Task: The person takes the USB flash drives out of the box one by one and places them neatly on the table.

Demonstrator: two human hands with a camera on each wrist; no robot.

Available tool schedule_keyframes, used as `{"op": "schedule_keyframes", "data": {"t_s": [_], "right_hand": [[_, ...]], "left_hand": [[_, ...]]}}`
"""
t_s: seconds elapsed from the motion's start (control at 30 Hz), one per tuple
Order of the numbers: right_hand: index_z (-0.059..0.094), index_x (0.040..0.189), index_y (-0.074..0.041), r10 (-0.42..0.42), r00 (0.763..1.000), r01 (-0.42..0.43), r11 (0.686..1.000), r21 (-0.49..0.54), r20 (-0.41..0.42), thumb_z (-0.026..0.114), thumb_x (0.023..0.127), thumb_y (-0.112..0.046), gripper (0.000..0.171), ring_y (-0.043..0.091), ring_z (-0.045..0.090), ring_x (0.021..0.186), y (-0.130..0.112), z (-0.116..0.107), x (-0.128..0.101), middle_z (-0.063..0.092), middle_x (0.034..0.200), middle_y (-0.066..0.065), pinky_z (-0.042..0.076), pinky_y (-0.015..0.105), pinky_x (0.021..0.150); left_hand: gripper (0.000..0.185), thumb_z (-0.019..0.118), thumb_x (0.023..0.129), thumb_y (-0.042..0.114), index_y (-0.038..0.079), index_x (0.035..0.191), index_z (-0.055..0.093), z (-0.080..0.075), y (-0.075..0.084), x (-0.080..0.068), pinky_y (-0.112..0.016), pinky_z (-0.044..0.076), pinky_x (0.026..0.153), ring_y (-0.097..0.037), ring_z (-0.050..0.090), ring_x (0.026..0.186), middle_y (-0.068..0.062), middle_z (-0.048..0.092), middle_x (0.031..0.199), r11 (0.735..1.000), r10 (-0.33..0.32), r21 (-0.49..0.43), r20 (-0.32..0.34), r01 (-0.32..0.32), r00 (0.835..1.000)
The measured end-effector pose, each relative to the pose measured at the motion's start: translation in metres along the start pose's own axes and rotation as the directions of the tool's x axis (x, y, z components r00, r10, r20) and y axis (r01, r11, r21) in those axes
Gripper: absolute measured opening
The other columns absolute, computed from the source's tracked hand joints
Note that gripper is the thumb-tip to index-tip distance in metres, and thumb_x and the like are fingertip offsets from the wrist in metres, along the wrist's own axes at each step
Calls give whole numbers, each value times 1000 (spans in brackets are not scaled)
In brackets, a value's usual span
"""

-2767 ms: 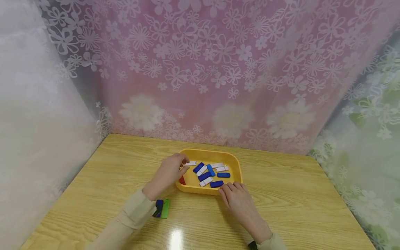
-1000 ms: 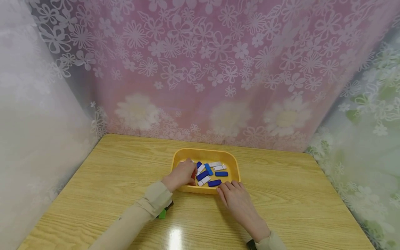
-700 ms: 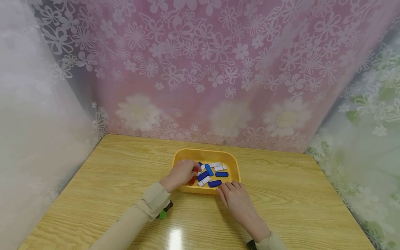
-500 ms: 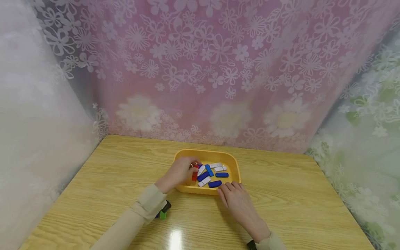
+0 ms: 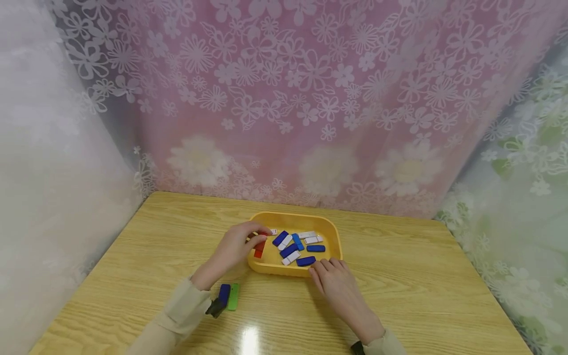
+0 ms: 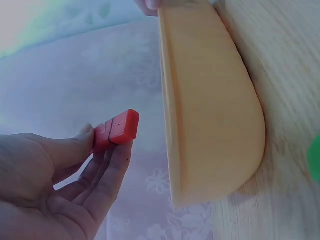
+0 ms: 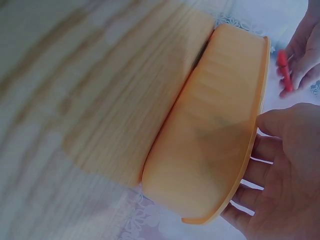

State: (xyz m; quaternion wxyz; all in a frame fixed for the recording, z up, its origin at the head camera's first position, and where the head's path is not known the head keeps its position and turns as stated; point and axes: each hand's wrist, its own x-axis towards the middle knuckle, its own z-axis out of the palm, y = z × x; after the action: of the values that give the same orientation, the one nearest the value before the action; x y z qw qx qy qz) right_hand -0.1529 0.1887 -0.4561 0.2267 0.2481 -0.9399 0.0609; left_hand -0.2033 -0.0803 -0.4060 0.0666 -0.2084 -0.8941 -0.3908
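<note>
Two hands: both at the yellow tray [image 5: 330, 228], mid-table, one each side of its near edge.
L hand [image 5: 235, 249]: raised over the tray's left end, wrist bent, forearm in a beige sleeve [image 5: 177, 315] running diag. from the lower left.
L grip: thumb + forefinger pinch a red block [image 6: 116, 130] by one end; other fingers loosely curled under it. Free end sticks out toward the tray wall, not touching it.
Red block, head view: just at the tray's left rim [image 5: 259, 248], above it, off the floor of the tray.
R hand [image 5: 339, 286]: flat-ish on the wood table [image 5: 421, 286], palm down, fingers straight, tips against the tray's near rim.
R hand, wrist view: fingers [image 7: 260, 150] spread along the rim's outer edge, holding nothing.
Tray contents: dark blue blocks [image 5: 306, 261], white blocks [image 5: 307, 234], one lighter blue block [image 5: 298, 241], loose and jumbled, some touching.
Beside L sleeve: blue block [image 5: 224, 294] + green block [image 5: 233, 296] lying side by side on the table, touching; small dark piece [image 5: 215, 308] at their near end, can't tell what.
Backdrop: pink floral curtain [image 5: 310, 98] behind the table.
</note>
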Motion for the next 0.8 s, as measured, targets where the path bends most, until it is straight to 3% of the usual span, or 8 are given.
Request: {"op": "schedule_keyframes", "data": {"t_s": [0.17,0.33,0.43,0.63,0.8], "right_hand": [[65,86,-14,-7,1000,7,1000,-6,-10,67,99,-22,15,19,52,73,0,1,0,63,76,-3,48,38,73],[66,86,-14,-25,999,24,1000,-16,-28,69,97,-20,13,19,53,73,0,1,0,64,77,-2,49,38,72],[66,87,-13,-18,1000,18,1000,-11,-19,68,98,-21,13,19,53,73,0,1,0,64,78,-2,49,39,72],[67,88,-12,3,1000,-3,1000,-4,7,65,100,-22,15,21,53,74,0,1,1,64,79,-1,48,40,74],[68,89,-13,9,1000,-9,1000,0,21,65,100,-22,14,20,54,76,-1,1,0,65,80,-2,49,40,76]], "left_hand": [[13,68,97,14,14,107,76,-13,-7,-20,-29,56,74,-13,68,85,2,73,101,1000,-25,4,29,25,999],[12,67,98,13,9,106,75,-17,-18,-40,-22,54,67,-12,67,80,2,73,94,999,-24,-20,120,26,993],[11,67,97,11,8,105,75,-14,-24,-49,-22,54,65,-13,67,80,1,73,95,998,-45,-42,172,53,984],[11,70,94,4,5,105,73,-1,-28,-58,-29,57,71,-20,68,86,-5,73,98,994,-71,-69,250,90,966],[10,73,91,2,7,100,73,11,-30,-58,-28,55,71,-18,66,85,-2,71,94,995,-71,-53,265,88,962]]}}
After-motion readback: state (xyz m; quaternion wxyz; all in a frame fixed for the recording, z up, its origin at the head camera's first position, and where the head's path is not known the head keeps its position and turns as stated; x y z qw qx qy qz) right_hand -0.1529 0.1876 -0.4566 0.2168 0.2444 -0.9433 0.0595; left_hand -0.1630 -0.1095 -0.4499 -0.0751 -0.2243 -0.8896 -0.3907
